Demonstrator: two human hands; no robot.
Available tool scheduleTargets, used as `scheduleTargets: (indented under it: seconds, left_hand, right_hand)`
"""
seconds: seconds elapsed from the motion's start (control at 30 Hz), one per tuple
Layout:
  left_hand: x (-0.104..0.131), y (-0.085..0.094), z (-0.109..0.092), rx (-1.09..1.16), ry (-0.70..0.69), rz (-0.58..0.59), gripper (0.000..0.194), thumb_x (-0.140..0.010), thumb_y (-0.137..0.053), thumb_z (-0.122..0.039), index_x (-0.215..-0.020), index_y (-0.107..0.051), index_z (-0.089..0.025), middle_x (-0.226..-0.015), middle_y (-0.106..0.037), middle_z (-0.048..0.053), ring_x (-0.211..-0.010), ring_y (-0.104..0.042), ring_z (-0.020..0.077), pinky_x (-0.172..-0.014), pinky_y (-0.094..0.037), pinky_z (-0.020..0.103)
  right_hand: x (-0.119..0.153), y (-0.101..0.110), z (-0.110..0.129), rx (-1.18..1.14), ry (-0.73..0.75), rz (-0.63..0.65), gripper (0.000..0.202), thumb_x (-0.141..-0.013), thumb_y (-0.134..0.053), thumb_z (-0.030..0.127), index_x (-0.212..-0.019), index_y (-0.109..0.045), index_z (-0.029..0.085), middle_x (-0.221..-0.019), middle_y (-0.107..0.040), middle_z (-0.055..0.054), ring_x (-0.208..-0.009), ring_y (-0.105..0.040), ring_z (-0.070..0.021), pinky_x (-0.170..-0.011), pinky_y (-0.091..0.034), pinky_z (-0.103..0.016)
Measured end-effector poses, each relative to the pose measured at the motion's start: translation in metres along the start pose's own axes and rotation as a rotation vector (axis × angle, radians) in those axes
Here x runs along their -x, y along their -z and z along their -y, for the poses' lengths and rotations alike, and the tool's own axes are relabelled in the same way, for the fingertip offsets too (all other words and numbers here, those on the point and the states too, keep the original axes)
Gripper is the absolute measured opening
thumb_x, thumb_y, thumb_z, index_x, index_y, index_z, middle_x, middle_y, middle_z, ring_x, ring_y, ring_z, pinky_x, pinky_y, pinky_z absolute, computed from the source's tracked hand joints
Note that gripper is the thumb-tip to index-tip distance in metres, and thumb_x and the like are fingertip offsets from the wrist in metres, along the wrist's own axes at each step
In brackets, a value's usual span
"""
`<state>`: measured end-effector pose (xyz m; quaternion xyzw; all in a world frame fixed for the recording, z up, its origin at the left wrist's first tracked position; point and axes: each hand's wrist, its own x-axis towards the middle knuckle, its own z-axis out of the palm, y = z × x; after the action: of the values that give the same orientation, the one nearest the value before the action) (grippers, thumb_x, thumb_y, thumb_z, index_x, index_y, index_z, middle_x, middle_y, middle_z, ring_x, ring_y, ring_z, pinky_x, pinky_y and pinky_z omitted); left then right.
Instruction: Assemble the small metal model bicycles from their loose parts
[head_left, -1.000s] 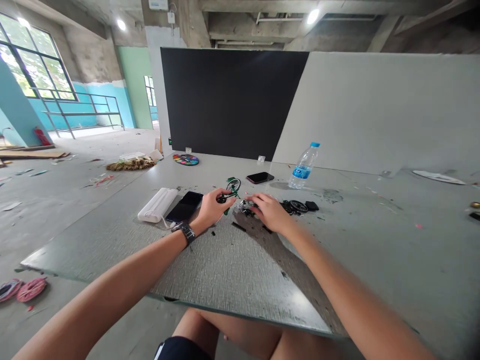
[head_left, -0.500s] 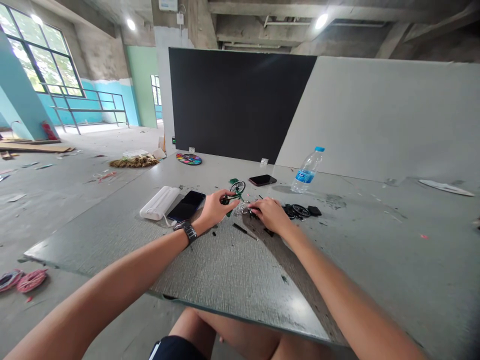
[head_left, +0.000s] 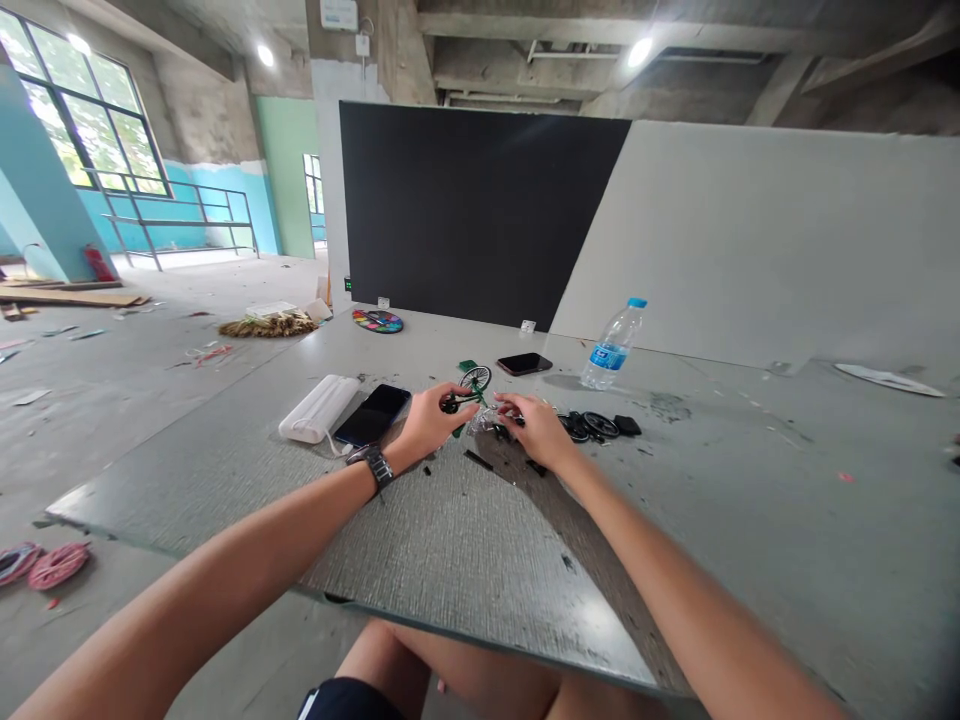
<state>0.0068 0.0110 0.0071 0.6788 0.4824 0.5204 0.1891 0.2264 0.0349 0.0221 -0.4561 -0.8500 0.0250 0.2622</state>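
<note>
My left hand is closed round a small green model bicycle, one spoked black wheel standing out beyond the fingers. Just to its right, my right hand is pinched, its fingertips close to the bicycle; whatever they hold is too small to make out. Between the hands lies a little heap of shiny clear bits. Loose black model wheels and other dark parts lie right of my right hand. A thin black screwdriver-like stick rests on the table in front.
A white power bank and a dark phone lie left of my left hand. Farther back are another phone, a water bottle and a paint palette. The table's front edge runs above my knees.
My right hand has lifted slightly from the small parts, its fingertips moving up toward the bicycle. The left hand keeps its hold in nearly the same place.
</note>
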Motion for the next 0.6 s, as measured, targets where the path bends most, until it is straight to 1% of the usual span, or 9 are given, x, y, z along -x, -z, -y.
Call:
scheduleTargets:
  seconds: [0.1,0.23,0.33,0.43,0.6]
  left_hand:
    - [0.0,0.001,-0.001,0.002,0.007,-0.001,0.031,-0.08,-0.072,-0.046,-0.099,-0.075,-0.021,-0.085,-0.074,0.004,-0.077,-0.063,0.0174,-0.071,-0.048,0.029]
    - [0.001,0.002,-0.002,0.009,0.006,0.001,0.03,-0.081,-0.072,-0.044,-0.1,-0.075,-0.022,-0.087,-0.074,0.003,-0.078,-0.063,0.0172,-0.073,-0.048,0.029]
    - [0.001,0.003,-0.002,0.022,0.004,0.012,0.031,-0.081,-0.072,-0.045,-0.101,-0.075,-0.021,-0.087,-0.074,0.003,-0.078,-0.063,0.0166,-0.073,-0.048,0.029]
    - [0.001,0.003,-0.002,0.009,0.008,0.012,0.032,-0.081,-0.071,-0.047,-0.1,-0.075,-0.021,-0.082,-0.072,0.002,-0.074,-0.061,0.016,-0.069,-0.047,0.028]
    - [0.001,0.002,-0.001,0.011,0.005,0.015,0.032,-0.081,-0.071,-0.046,-0.1,-0.075,-0.021,-0.082,-0.072,0.002,-0.073,-0.06,0.0154,-0.069,-0.047,0.028]
  right_hand:
    - [0.003,0.003,0.005,-0.178,0.013,-0.099,0.031,-0.094,-0.058,0.026,-0.123,-0.066,0.02,-0.105,-0.075,-0.008,-0.09,-0.07,-0.0222,-0.087,-0.054,-0.038]
    - [0.007,0.008,0.019,-0.253,0.06,-0.187,0.029,-0.094,-0.058,0.034,-0.118,-0.069,0.02,-0.106,-0.073,-0.009,-0.084,-0.069,-0.0212,-0.081,-0.057,-0.038]
    - [0.008,0.01,0.027,-0.304,0.08,-0.192,0.027,-0.094,-0.06,0.034,-0.114,-0.071,0.021,-0.104,-0.072,-0.009,-0.082,-0.068,-0.0205,-0.079,-0.058,-0.037]
    - [0.009,0.008,0.028,-0.398,0.089,-0.187,0.024,-0.092,-0.062,0.035,-0.11,-0.072,0.022,-0.105,-0.072,-0.009,-0.084,-0.069,-0.0207,-0.079,-0.059,-0.038]
    - [0.008,0.0,0.021,-0.556,0.017,-0.172,0.026,-0.089,-0.067,0.037,-0.109,-0.072,0.021,-0.102,-0.075,-0.008,-0.087,-0.072,-0.0218,-0.082,-0.061,-0.041]
